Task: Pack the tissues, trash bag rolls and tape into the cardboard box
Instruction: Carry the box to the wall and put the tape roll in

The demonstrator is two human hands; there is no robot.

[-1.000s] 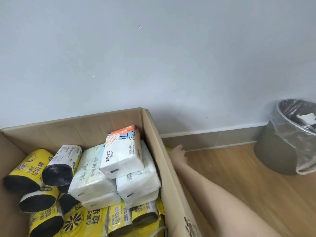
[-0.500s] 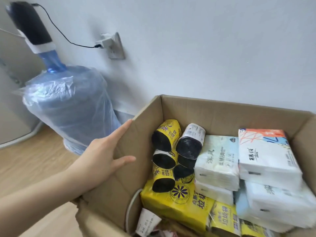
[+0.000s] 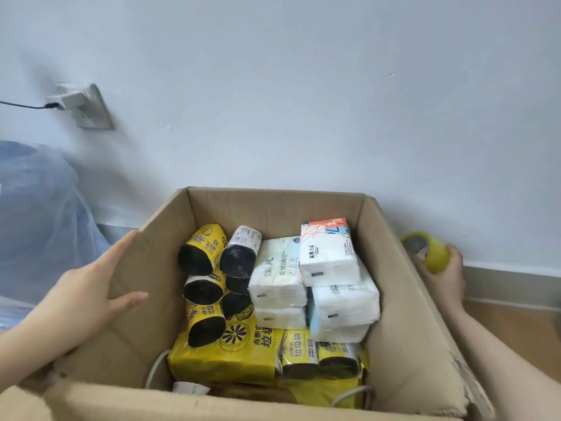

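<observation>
An open cardboard box (image 3: pixel 273 205) stands on the floor against the wall. Inside, several black trash bag rolls with yellow labels (image 3: pixel 203 250) lie on the left. White tissue packs (image 3: pixel 279 271) are stacked on the right, one with an orange and blue top (image 3: pixel 329 247). More yellow trash bag packs (image 3: pixel 230 350) fill the near part. My left hand (image 3: pixel 85 296) grips the box's left wall, thumb inside. My right hand (image 3: pixel 449 275) holds a yellowish tape roll (image 3: pixel 431 250) outside the box, just beyond its right wall.
A blue water jug wrapped in clear plastic (image 3: pixel 39 220) stands at the left. A wall socket with a white plug and black cable (image 3: pixel 82 106) sits above it. White cords (image 3: pixel 154 369) lie in the box's near corners. Wooden floor (image 3: pixel 522 326) shows at the right.
The view has swung back right, centring the box. My right hand has come into sight holding the tape roll beside the box. My left hand stays on the left wall.
</observation>
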